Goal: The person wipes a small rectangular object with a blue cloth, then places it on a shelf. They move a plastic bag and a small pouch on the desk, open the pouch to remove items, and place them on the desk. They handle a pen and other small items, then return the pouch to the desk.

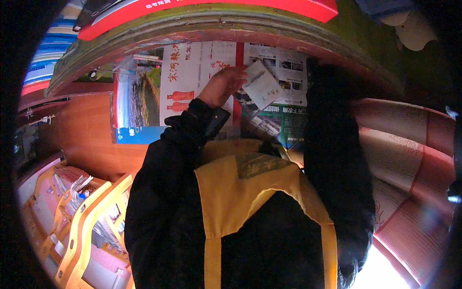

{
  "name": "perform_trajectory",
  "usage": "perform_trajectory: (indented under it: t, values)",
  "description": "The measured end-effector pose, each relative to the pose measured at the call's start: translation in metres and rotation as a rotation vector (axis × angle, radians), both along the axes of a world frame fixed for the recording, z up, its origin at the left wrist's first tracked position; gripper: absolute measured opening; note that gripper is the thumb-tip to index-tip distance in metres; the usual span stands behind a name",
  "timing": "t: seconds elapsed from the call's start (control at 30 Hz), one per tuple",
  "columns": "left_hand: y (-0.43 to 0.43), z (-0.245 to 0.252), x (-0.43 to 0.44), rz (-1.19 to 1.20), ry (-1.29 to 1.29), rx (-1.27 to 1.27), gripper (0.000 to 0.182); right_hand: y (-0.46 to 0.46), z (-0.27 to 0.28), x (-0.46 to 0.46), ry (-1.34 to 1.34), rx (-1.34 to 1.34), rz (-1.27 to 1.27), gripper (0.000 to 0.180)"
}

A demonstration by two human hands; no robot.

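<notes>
My left hand (223, 86) reaches over printed sheets and a newspaper (296, 72) that cover the surface before me. Its fingertips meet the left corner of a small white square packet or booklet (262, 86) bearing lettering; whether they grip it cannot be told. The white piece lies tilted over the newspaper. Around the left cuff is a dark flat object (218, 123), not clear enough to name. My right sleeve (335, 144) runs forward into deep shadow, and I cannot make out the right hand. A yellow apron (223, 195) hangs over my black jacket.
A worn wooden table edge (216, 27) curves across the far side, with a red printed book or box (288, 7) on top. Stacked blue-and-white papers (47, 54) are at far left. A wooden frame (83, 224) stands lower left; ribbed red-and-cream material (393, 151) lies right.
</notes>
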State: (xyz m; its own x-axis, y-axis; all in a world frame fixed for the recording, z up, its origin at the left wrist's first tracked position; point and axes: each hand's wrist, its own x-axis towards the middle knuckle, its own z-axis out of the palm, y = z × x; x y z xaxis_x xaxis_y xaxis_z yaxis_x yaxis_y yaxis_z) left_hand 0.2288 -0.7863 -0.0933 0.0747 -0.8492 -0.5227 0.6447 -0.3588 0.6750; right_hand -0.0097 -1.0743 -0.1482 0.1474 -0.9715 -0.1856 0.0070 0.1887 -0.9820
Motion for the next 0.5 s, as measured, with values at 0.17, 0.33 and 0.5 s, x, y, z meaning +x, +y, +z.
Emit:
perform_trajectory:
  t: [0.17, 0.33, 0.5]
  values:
    - [-0.002, -0.011, -0.003, 0.065, 0.058, 0.071, 0.031, 0.015, 0.009, -0.006, 0.033, -0.038, 0.007, 0.051]
    - [-0.001, -0.016, -0.002, 0.075, 0.004, 0.095, 0.03, 0.024, 0.017, -0.002, 0.096, -0.081, 0.033, 0.047]
    - [0.007, -0.018, 0.004, 0.043, -0.03, 0.042, 0.03, 0.022, 0.016, 0.013, 0.31, -0.132, 0.115, 0.044]
